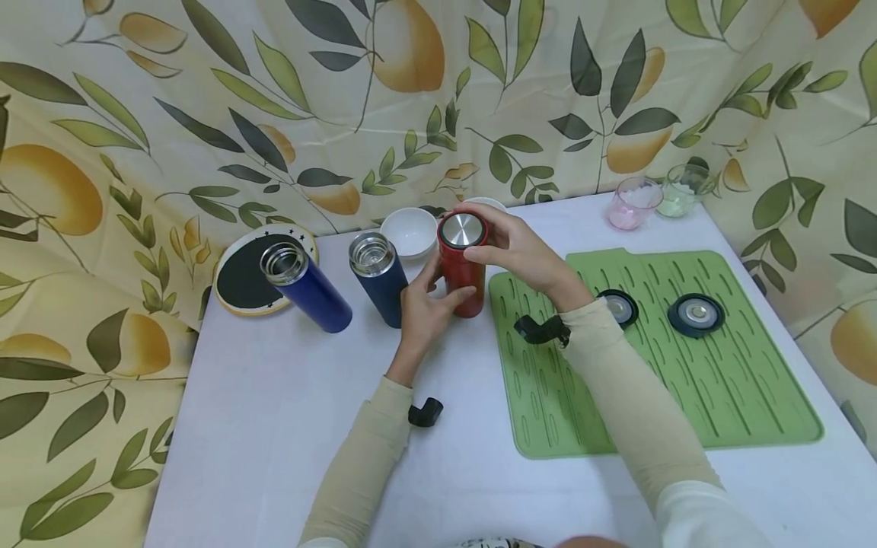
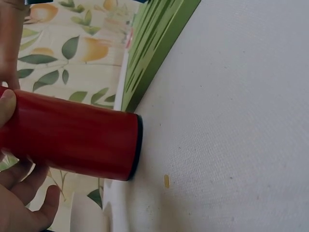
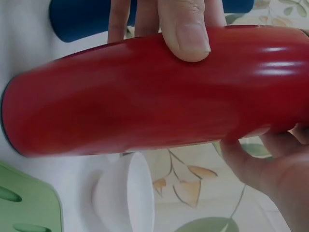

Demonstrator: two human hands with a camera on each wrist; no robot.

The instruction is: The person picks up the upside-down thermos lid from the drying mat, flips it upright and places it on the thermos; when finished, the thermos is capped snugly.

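A red vacuum flask (image 1: 473,304) with a shiny steel-topped lid (image 1: 460,230) stands upright at the table's middle. My left hand (image 1: 428,310) grips its body, thumb on the near side. Around its top, my right hand (image 1: 524,255) holds the lid, the thumb at the near rim. In the left wrist view, the base of the red flask (image 2: 82,137) meets the tablecloth. To its left stand a navy flask (image 1: 384,293) and a blue flask (image 1: 317,298), both lidless. Two dark lids (image 1: 696,314) lie on the green drying mat (image 1: 754,403), one partly behind my right forearm.
A white bowl (image 1: 407,228) sits behind the flasks; another is mostly hidden behind my right hand. A round dark board with a pale, starred rim (image 1: 233,303) is at the back left. Pink glass (image 1: 633,205) and green glass (image 1: 678,199) cups stand back right, near the patterned curtain (image 1: 411,137).
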